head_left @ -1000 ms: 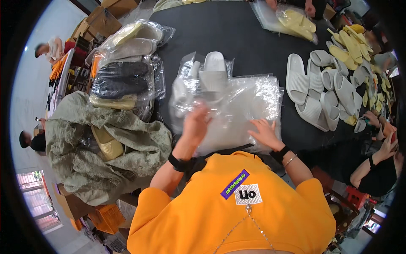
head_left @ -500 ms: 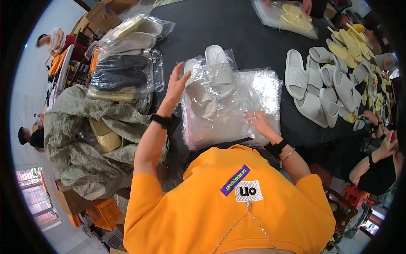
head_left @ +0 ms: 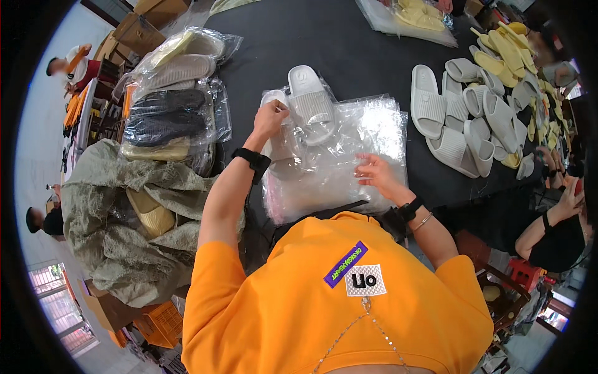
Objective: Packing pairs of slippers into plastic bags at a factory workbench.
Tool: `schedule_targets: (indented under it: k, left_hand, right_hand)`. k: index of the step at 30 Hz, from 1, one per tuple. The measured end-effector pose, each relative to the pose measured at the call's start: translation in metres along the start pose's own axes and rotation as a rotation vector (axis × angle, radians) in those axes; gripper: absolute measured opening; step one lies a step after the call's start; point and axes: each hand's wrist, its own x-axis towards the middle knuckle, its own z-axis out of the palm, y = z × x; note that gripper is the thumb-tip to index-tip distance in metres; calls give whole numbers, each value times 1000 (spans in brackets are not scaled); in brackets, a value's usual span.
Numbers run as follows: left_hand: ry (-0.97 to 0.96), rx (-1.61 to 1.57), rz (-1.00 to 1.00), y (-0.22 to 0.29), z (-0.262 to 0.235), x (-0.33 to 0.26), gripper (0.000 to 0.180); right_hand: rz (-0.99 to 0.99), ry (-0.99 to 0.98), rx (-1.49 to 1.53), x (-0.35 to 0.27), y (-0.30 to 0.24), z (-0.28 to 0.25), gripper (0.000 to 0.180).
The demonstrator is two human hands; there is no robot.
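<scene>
A pair of light grey slide slippers lies at the far left part of a stack of clear plastic bags (head_left: 367,131). My left hand (head_left: 271,119) is over the left slipper (head_left: 274,95), its fingers bent together on it and hiding much of its strap. Just to the right, the other slipper (head_left: 311,103) lies with its toe end nearer me. Clear film shows around both, but I cannot tell how far they are inside a bag. My right hand (head_left: 379,176) hovers above the right part of the stack, fingers apart and holding nothing.
Bagged slippers (head_left: 165,115) are piled at left, behind a rough grey-green sack (head_left: 124,230) with a yellow slipper (head_left: 151,212) in it. Loose grey slippers (head_left: 464,118) and yellow ones (head_left: 504,56) heap at right. Co-worker's hands (head_left: 565,202) are at far right. The table (head_left: 280,37) is black.
My left hand has come down from beside the left slipper onto it, and its spread fingers have closed. The right hand stays over the bags. The whole view has shifted slightly.
</scene>
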Motion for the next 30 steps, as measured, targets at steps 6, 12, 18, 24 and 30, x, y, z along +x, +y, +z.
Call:
schedule_targets:
  k: [6, 12, 18, 24, 30]
  left_hand:
    - [-37, -413, 143, 47, -5, -59, 19]
    - [-107, -228, 401, 78, 10, -115, 24]
    - [-290, -566, -80, 6, 34, -122, 28]
    - [-476, -586, -174, 18, 53, -148, 37]
    - [-397, -722, -38, 12, 49, -141, 17]
  right_hand:
    - [-236, 383, 161, 14, -16, -57, 42]
    - [-367, 451, 316, 11, -28, -86, 57]
    - [-107, 440, -210, -17, -7, -83, 53]
    - [-119, 449, 54, -19, 8, -96, 60]
    - [-265, 489, -58, -19, 34, -110, 50]
